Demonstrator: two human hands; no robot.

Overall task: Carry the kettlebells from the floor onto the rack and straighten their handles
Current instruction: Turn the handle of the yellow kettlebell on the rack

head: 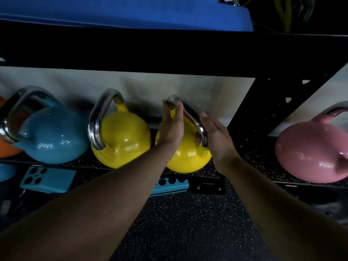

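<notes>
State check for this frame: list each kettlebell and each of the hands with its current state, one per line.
blue kettlebell: on rack shelf, handle turned diagonally.
left yellow kettlebell: on shelf, handle running front to back.
right yellow kettlebell: on shelf, handle angled, flanked by both hands.
pink kettlebell: on shelf in the next bay, partly cut off.
left hand: open, flat against the handle.
right hand: open, beside the handle.

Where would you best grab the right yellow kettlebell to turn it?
Probably by the steel handle of the right yellow kettlebell, coming from the front. Its loop stands clear above the smooth round body and runs front to back, so the left hand and right hand, flanking it open, could close on either side.
</notes>
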